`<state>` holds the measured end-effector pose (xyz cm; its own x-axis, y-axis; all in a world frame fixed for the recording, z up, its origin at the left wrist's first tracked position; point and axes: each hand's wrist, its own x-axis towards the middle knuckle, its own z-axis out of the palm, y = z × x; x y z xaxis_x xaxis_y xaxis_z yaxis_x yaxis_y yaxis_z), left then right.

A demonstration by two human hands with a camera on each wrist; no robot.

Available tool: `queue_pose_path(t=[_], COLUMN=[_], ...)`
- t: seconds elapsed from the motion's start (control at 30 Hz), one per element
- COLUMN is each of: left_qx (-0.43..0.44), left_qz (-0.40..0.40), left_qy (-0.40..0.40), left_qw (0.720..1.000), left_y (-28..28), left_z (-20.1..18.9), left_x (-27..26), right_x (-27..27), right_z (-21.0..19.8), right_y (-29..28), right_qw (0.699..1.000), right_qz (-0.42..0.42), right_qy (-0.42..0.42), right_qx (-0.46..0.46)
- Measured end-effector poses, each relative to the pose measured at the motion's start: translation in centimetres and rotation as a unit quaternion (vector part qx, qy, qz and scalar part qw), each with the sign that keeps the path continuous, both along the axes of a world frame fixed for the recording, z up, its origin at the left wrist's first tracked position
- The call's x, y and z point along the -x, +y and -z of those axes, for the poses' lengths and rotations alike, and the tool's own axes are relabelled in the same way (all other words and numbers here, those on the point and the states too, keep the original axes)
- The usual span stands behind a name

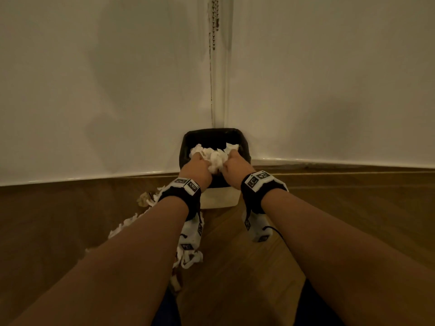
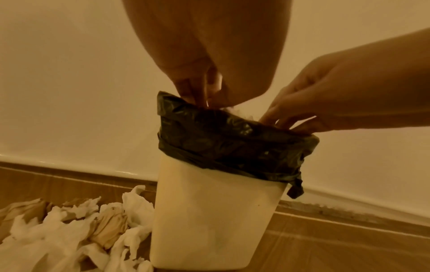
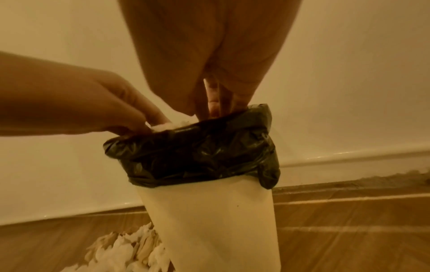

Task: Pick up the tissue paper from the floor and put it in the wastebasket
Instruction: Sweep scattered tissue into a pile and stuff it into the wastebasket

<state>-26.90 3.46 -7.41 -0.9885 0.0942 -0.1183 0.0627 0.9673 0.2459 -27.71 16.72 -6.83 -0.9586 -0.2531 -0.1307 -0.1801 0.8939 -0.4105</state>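
A white wastebasket [image 1: 220, 196] with a black liner [image 1: 213, 132] stands in the corner of the room. A crumpled wad of white tissue paper [image 1: 215, 157] sits in its mouth. My left hand [image 1: 196, 167] grips the wad from the left and my right hand [image 1: 231, 164] grips it from the right. In the left wrist view the fingers [image 2: 204, 95] reach down past the liner rim [image 2: 232, 143]. In the right wrist view a bit of tissue [image 3: 172, 125] shows above the rim beside my right hand's fingers [image 3: 216, 103]. The fingertips are hidden inside the basket.
More crumpled tissue [image 1: 146, 198] lies on the wooden floor left of the basket, with further pieces [image 1: 188, 257] under my left forearm. White walls meet just behind the basket. A bead chain [image 1: 214, 22] hangs in the corner above.
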Motion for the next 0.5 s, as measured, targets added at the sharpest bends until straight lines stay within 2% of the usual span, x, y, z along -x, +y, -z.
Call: queue_pose_path(t=[0.1, 0.17, 0.3, 0.43, 0.5], left_qx=[0.014, 0.020, 0.049, 0.172, 0.196], left_qz=[0.019, 0.020, 0.030, 0.107, 0.122], left_qy=[-0.019, -0.029, -0.024, -0.026, -0.034], left_qw=[1.000, 0.999, 0.998, 0.979, 0.972], left_y=[0.3, 0.6, 0.9, 1.1, 1.2], left_z=[0.2, 0.1, 0.2, 0.2, 0.0], left_x=[-0.1, -0.3, -1.1, -0.9, -0.6], right_x=[-0.3, -0.4, -0.2, 0.7, 1.0], right_z=[0.3, 0.7, 1.3, 2.0, 2.2], right_y=[-0.1, 0.0, 0.0, -0.2, -0.2], right_qw=[0.998, 0.988, 0.980, 0.960, 0.953], right_qz=[-0.006, -0.071, -0.109, -0.122, -0.115], right_qy=[-0.021, 0.011, -0.014, -0.017, -0.015], right_qx=[-0.060, -0.138, -0.167, -0.252, -0.279])
